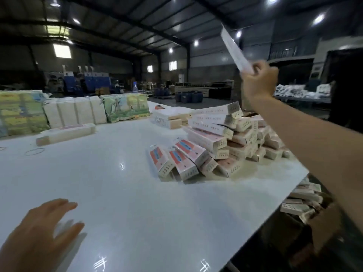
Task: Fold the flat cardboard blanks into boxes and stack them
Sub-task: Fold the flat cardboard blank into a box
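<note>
The left hand (42, 230) hovers spread and empty over the worktop (117, 183). Right of it lies the box pile (222, 142); above that, the right hand (257, 81) grips a flat blank (234, 50), probably awaiting both hands for folding.

Large factory or warehouse hall, dark steel-truss roof (121, 18) with ceiling lights across the top of the frame, blue machines (92, 79) at mid left, blue drums (188, 96) on the floor at centre, wrapped bundles (74, 112) and piled boxes (225, 138) on a white table (117, 193).
</note>
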`<state>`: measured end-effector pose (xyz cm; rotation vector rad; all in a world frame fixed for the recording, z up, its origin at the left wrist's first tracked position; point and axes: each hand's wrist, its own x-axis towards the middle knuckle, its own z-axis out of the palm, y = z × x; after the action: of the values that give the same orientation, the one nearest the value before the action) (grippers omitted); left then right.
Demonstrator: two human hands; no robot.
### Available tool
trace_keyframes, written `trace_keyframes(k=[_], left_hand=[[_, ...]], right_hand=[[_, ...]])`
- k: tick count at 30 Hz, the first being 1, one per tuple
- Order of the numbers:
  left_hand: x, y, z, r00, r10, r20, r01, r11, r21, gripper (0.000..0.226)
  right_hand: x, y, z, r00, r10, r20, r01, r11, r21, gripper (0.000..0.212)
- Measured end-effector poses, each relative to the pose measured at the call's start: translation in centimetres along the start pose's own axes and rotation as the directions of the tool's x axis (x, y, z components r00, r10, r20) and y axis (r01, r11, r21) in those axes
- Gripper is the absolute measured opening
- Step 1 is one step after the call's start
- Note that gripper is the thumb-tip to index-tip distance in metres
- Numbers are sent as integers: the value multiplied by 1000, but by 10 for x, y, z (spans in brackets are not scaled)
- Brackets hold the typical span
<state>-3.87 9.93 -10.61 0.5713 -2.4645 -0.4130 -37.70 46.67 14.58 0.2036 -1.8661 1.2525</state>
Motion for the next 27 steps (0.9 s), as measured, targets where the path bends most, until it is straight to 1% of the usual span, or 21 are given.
trace_keyframes(k=[2, 4, 6, 8, 9, 10, 11, 12, 13, 15, 17, 18, 19, 21, 22, 23, 25, 26, 27], left_hand=[[0, 4, 1, 1000, 3, -5, -3, 1000, 1, 62], [1, 6, 0, 1000, 11, 18, -11, 1000, 14, 62], [1, 7, -3, 999, 1, 34, -2, 1000, 9, 61], [2, 8, -6, 998, -32, 62, 33, 999, -10, 63], [2, 9, -7, 995, -42, 88, 42, 999, -5, 67], [3, 10, -8, 994, -37, 107, 38, 999, -1, 70], [3, 12, -9, 993, -28, 115, 29, 1000, -2, 71], [3, 15, -10, 994, -13, 111, 14, 1000, -6, 70], [2, 19, -12, 995, 3, 101, -3, 1000, -7, 66], [-2, 28, -16, 996, 16, 82, -16, 1000, 0, 53], [-6, 36, -21, 996, 17, 84, -18, 1000, 13, 44], [-8, 39, -22, 997, 18, 81, -19, 1000, 11, 39], [-9, 41, -23, 997, 19, 74, -20, 1000, 5, 34], [-11, 45, -24, 998, 16, 65, -17, 1000, 10, 26], [-12, 46, -25, 998, 9, 66, -10, 1000, 20, 24], [-13, 47, -25, 998, 2, 70, -4, 1000, 29, 24], [-16, 51, -27, 997, -9, 78, 6, 999, 36, 24], [-17, 51, -28, 997, -15, 80, 12, 999, 35, 24], [-18, 52, -28, 996, -22, 82, 19, 999, 36, 25]], right_hand=[[16, 43, -11, 986, 151, 73, -128, 960, -250, 32], [14, 74, -18, 960, 235, 152, -158, 903, -400, 23], [2, 91, -20, 938, 268, 220, -151, 886, -438, 30], [-10, 97, -20, 919, 293, 263, -141, 869, -475, 32], [-14, 96, -19, 922, 289, 257, -128, 856, -502, 33], [-15, 92, -19, 938, 264, 223, -115, 847, -519, 35], [-16, 82, -20, 960, 219, 172, -103, 854, -509, 36], [-16, 67, -20, 979, 159, 124, -85, 884, -459, 35], [-18, 49, -20, 992, 83, 94, -42, 928, -371, 35], [-29, 5, -17, 990, -93, 108, 108, 983, -147, 36], [-61, -43, -13, 948, -253, 194, 241, 967, 85, 34], [-84, -62, -11, 905, -335, 261, 294, 938, 185, 31], [-111, -78, -8, 844, -425, 327, 352, 899, 259, 29], [-172, -96, 3, 687, -557, 466, 443, 830, 339, 24], [-203, -98, 11, 608, -573, 549, 444, 819, 363, 23], [-231, -98, 20, 534, -551, 641, 416, 832, 367, 22], [-279, -90, 40, 379, -440, 814, 345, 883, 317, 24], [-298, -84, 48, 299, -385, 873, 351, 895, 275, 26], [-314, -77, 56, 236, -351, 906, 388, 889, 243, 27]])
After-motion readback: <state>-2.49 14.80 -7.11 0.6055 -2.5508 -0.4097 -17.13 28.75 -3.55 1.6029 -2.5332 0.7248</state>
